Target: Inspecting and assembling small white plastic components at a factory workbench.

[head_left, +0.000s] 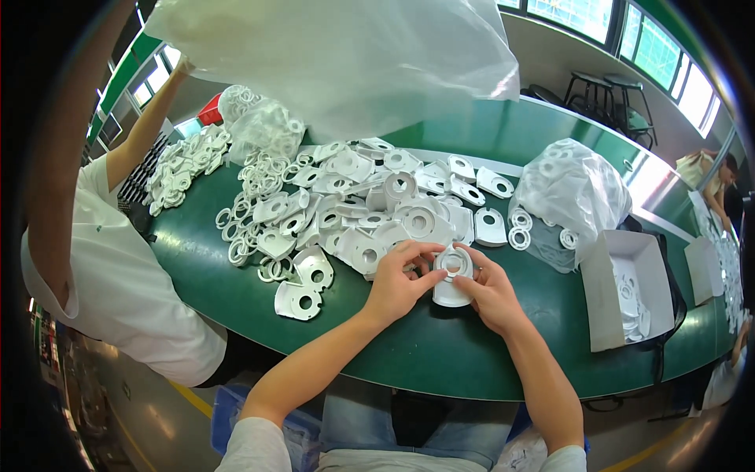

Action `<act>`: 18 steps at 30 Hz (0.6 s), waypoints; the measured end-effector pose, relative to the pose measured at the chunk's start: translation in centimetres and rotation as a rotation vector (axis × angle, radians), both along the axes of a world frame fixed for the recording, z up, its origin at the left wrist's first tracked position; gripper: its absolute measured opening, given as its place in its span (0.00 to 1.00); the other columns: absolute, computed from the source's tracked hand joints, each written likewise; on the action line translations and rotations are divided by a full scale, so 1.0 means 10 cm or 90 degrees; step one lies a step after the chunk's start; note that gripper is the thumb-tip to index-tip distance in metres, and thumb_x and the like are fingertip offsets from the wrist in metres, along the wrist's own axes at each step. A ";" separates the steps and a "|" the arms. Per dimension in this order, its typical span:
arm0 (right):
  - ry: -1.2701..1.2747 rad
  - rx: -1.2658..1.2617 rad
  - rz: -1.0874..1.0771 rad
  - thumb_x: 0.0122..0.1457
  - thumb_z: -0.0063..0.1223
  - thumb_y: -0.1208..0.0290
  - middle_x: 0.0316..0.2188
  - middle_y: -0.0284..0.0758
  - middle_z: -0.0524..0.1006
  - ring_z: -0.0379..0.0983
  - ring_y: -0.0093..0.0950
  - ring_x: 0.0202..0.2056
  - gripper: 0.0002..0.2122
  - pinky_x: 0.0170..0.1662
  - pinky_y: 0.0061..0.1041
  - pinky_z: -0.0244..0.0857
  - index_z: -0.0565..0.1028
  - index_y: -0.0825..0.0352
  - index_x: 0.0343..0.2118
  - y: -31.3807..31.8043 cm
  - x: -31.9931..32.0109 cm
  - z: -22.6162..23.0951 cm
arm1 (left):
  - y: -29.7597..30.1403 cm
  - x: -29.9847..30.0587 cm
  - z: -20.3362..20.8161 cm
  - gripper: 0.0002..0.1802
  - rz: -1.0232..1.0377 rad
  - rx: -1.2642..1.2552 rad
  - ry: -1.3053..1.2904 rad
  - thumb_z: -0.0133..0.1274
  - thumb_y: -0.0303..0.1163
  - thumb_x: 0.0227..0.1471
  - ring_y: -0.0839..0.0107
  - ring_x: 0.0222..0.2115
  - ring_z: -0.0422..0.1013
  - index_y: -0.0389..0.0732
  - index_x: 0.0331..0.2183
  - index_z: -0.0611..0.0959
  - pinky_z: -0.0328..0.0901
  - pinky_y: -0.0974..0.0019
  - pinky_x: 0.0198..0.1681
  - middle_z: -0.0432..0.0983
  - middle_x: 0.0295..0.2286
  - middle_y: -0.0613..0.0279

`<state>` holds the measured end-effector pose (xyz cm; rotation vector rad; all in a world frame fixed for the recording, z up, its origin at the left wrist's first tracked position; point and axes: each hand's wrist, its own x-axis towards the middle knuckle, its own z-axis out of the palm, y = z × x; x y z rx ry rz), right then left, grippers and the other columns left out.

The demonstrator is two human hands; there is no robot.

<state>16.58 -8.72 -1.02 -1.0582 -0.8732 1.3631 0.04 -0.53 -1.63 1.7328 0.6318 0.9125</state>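
Observation:
Between my two hands is a white plastic plate [451,297] with a round opening, and a white ring sits at that opening. My left hand [403,280] closes on its left side, with thumb and fingers near the ring. From the other side, my right hand [493,292] grips the same plate, its thumb on the front face. Just beyond my hands lies a heap of similar white plates [366,200]. Loose white rings [240,224] spread along the heap's left side. Two plates [299,300] lie apart, left of my left forearm.
A co-worker [126,267] on the left raises a large translucent bag [338,55] over the far table. On the right are a bag of rings [572,189] and an open white box [595,303] with parts inside. The green table [440,366] curves toward me.

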 end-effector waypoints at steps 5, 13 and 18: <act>0.039 -0.024 0.013 0.55 0.47 0.85 0.41 0.39 0.75 0.74 0.22 0.39 0.28 0.43 0.21 0.68 0.55 0.73 0.60 0.00 0.01 -0.01 | -0.06 0.00 0.10 0.18 0.018 0.018 -0.005 0.60 0.19 0.43 0.83 0.30 0.65 0.37 0.40 0.78 0.62 0.82 0.25 0.68 0.34 0.67; 0.012 0.056 -0.014 0.52 0.49 0.86 0.41 0.38 0.75 0.73 0.22 0.40 0.30 0.44 0.20 0.67 0.56 0.72 0.60 0.01 -0.03 -0.04 | -0.10 0.01 0.16 0.17 0.014 0.025 -0.015 0.58 0.18 0.44 0.82 0.30 0.65 0.37 0.40 0.78 0.62 0.82 0.25 0.68 0.35 0.67; -0.071 0.074 0.006 0.51 0.48 0.88 0.41 0.37 0.75 0.73 0.22 0.41 0.29 0.45 0.21 0.67 0.59 0.71 0.59 -0.04 -0.04 0.06 | -0.08 -0.04 0.17 0.15 0.004 0.040 -0.004 0.56 0.18 0.46 0.82 0.31 0.67 0.37 0.39 0.79 0.62 0.82 0.26 0.69 0.36 0.66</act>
